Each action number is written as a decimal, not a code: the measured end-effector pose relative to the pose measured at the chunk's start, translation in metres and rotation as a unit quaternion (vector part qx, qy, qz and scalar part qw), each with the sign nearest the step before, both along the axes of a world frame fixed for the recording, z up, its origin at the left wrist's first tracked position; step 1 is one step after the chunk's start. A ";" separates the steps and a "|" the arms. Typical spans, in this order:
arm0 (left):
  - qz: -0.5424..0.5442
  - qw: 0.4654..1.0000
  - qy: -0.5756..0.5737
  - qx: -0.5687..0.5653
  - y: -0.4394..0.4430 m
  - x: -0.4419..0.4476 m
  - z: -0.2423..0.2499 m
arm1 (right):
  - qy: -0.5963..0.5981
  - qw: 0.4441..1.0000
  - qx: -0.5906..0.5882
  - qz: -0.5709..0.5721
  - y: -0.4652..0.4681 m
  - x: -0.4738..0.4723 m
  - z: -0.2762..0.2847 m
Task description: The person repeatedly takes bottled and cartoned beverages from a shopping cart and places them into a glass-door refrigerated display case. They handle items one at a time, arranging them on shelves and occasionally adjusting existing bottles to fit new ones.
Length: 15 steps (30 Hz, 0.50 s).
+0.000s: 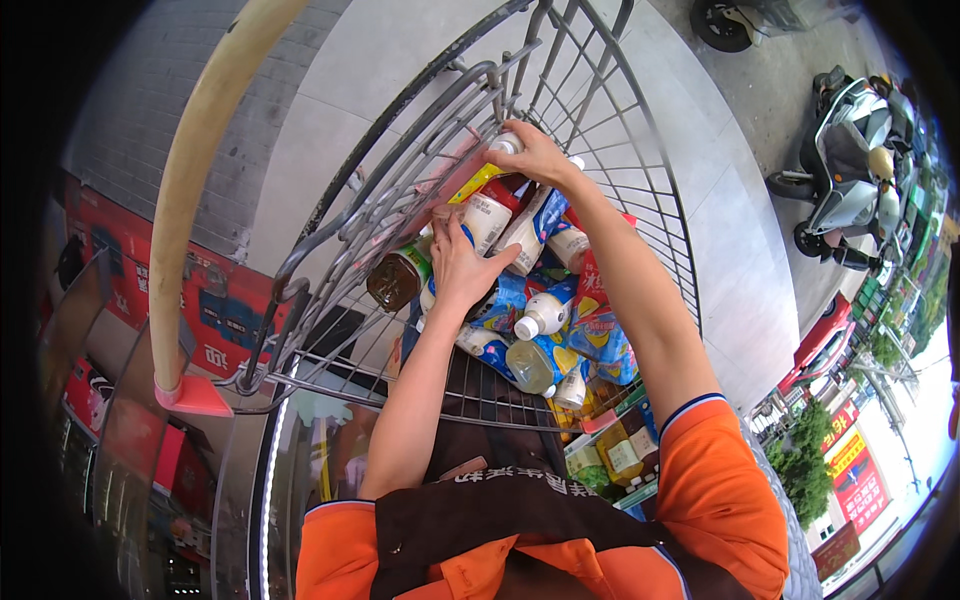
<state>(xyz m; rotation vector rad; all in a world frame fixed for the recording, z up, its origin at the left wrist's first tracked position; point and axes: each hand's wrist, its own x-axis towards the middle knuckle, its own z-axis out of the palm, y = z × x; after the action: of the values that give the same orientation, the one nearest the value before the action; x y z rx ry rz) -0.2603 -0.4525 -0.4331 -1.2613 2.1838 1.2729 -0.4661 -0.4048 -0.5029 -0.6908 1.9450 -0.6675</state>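
A metal wire shopping cart (656,161) holds a heap of drink bottles. At the heap's far end, my right hand (532,154) grips a white-capped bottle (508,144) by its top. My left hand (456,259) lies on the near left part of the heap with fingers spread, touching a white and blue bottle (486,217); whether it grips anything cannot be told. Left of that hand lies a dark drink bottle with a green label (397,277). Nearer me are a small white bottle (546,311), a bottle of pale liquid (534,365) and blue packs (596,334).
The cart's pale handle (199,150) curves along the left. Beneath the cart's near edge stands a crate of packaged drinks (626,454). A glass-fronted case with a light strip (274,480) is at lower left. Parked scooters (855,165) stand at the right.
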 end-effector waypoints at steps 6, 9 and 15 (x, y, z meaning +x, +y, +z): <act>0.090 0.970 0.010 0.224 -0.032 -0.004 -0.042 | 0.185 0.979 -0.065 0.050 0.015 0.023 0.026; 0.037 0.990 -0.030 0.132 -0.026 0.006 -0.036 | 0.262 0.959 -0.103 0.008 0.050 0.038 0.058; 0.047 0.977 -0.011 0.207 -0.027 0.012 -0.055 | 0.329 0.928 -0.155 -0.078 0.097 0.048 0.151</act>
<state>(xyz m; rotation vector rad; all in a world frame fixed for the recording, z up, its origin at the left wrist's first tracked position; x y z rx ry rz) -0.2484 -0.4793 -0.4878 -1.2063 1.7347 1.6359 -0.4186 -0.3075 -0.3521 -1.0639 2.5588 -0.9380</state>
